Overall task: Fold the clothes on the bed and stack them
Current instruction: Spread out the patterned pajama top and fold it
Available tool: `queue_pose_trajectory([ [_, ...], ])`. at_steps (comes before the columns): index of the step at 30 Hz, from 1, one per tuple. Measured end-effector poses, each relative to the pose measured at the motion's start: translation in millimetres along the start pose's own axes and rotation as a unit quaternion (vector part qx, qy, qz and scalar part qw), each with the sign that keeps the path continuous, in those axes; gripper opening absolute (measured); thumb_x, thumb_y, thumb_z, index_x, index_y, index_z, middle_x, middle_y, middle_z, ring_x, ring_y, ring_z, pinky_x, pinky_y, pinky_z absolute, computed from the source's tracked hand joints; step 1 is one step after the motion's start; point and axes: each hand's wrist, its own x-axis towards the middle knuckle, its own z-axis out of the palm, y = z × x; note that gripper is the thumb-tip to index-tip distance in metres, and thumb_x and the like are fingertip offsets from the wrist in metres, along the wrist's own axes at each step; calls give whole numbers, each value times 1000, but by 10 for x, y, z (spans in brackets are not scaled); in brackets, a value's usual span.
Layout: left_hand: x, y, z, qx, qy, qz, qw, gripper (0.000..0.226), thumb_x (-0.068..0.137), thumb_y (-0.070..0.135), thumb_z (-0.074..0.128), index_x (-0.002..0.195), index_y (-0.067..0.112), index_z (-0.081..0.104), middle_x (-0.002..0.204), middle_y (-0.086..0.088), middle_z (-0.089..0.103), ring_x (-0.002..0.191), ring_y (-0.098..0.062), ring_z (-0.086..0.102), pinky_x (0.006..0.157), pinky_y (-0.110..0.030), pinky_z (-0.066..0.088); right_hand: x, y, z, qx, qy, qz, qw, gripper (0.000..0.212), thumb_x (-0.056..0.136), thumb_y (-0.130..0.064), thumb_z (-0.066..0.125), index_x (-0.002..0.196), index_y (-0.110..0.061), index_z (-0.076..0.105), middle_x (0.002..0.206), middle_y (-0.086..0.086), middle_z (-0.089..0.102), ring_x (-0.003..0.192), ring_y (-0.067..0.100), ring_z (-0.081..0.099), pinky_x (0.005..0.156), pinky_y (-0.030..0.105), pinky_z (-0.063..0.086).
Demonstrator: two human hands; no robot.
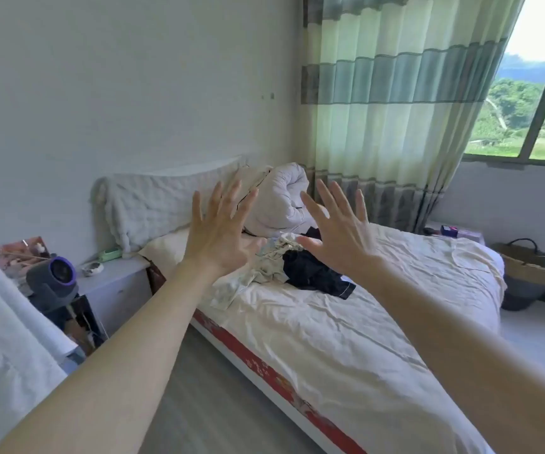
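We are looking at the very start of the job, nothing folded, nothing stacked yet. The clothes are lying in one loose heap on the bed, up near the head end: a pale printed garment crumpled on the left of the heap and a dark navy garment touching it on the right, partly overlapping. No tidy pile is showing anywhere on the sheet.

We are judging the step in hand as the reach toward the heap, before any grasp. The next move is calling for a step closer to the bed, then picking one garment out of the tangle, probably the top one, and spreading it flat on the bare stretch of sheet nearer us before folding. The two pieces are lying tangled, so lifting one may be dragging the other along.

Both arms are stretching straight out ahead of us, bare forearms, palms turned away. The left hand is spreading its fingers wide and holding nothing. The right hand is doing the same, fingers splayed, empty. Both are hovering in the air in front of the heap, not touching cloth, with a gap between them.

A rolled white duvet is sitting at the headboard behind the clothes.
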Motion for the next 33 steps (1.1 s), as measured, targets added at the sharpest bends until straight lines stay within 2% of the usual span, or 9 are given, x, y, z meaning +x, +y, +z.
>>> queue_pose_trajectory([
  [3,77,-153,399,-16,-3,-21,1000,84,86,65,40,150,31,-2,160,-1,-3,146,-25,-9,112,-52,-13,117,-35,460,18,1,25,1000,75,91,-63,37,151,-28,9,160,2,1,147,22,-2,114,52,-8],
  [8,221,-526,1120,-54,8,-28,998,83,84,64,43,151,27,11,159,-5,7,146,-28,-4,112,-52,-11,450,-121,1244,78,-10,37,996,75,89,-60,43,150,-27,16,160,4,5,147,24,1,116,52,-4],
  [14,284,-741,1973,-107,-61,-60,991,79,86,62,44,151,27,14,159,-5,2,146,-27,-7,113,-53,-7,743,-221,2070,115,-52,30,992,73,88,-56,50,149,-25,24,158,6,14,146,26,7,116,53,1],
  [21,471,-1008,2954,-143,-137,-106,975,77,87,62,43,150,28,16,159,-4,1,146,-25,-9,113,-52,-6,1084,-256,3117,145,-135,37,980,73,88,-52,55,149,-26,25,158,6,17,146,27,12,115,52,-1],
  [24,714,-1122,3419,-138,-168,-109,970,77,87,62,42,150,28,14,159,-3,-2,145,-25,-12,113,-53,-6,1343,-206,3584,143,-165,41,975,72,89,-55,50,150,-28,20,158,4,14,146,25,8,115,50,-4],
  [33,1762,-1422,4671,-146,-229,-122,955,76,88,61,42,150,30,10,159,-3,-5,145,-25,-12,114,-48,-8,2487,251,4785,140,-198,24,970,71,93,-57,40,151,-28,12,159,2,7,147,23,2,115,46,-7],
])
